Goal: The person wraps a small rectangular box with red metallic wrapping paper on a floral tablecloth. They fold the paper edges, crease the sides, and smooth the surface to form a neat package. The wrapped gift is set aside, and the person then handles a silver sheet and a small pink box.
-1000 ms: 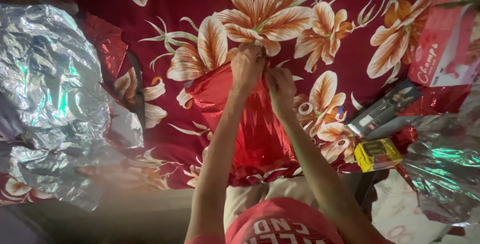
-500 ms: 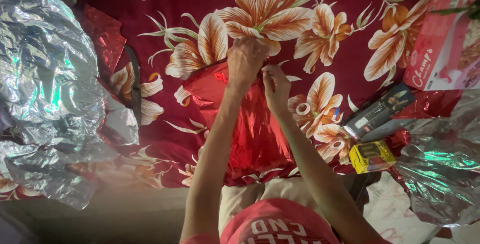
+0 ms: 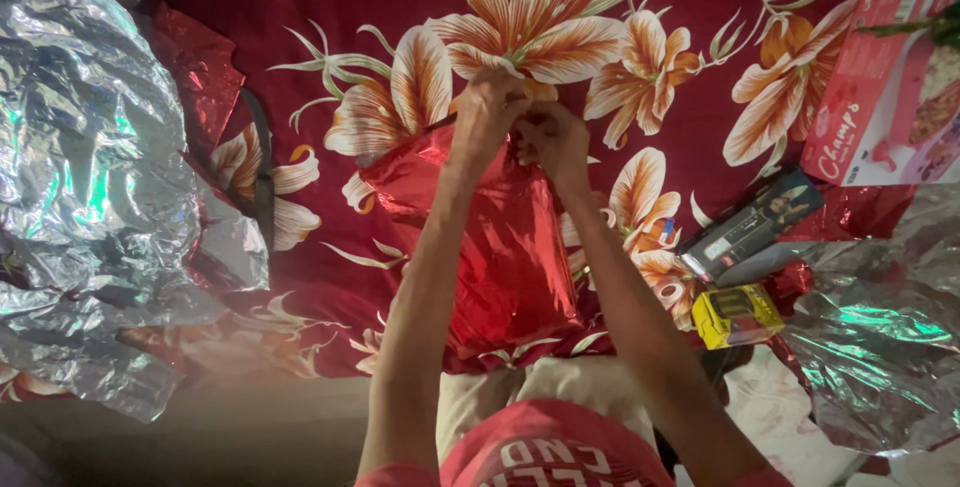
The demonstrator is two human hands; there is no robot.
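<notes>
Left hand (image 3: 487, 107), right hand (image 3: 555, 139), pinching red foil balloon (image 3: 505, 247)

1. Warm, fairly bright indoor light falls on the flowered cloth (image 3: 700, 7).
2. Green-white glare flashes off the crumpled silver foil (image 3: 90, 167), left and right.
3. The lower left corner sits dim and hazy.
4. The shirt (image 3: 550, 452) nearest the camera looks soft.

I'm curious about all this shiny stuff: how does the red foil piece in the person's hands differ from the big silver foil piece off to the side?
The red foil piece is red; the silver foil piece is silver with green glints. The red one is pinched at its top edge by the left hand and right hand; the silver one lies untouched. The red one looks smaller and smoother, the silver one larger and crumpled. Both are shiny and rest on the flowered cloth.
</notes>
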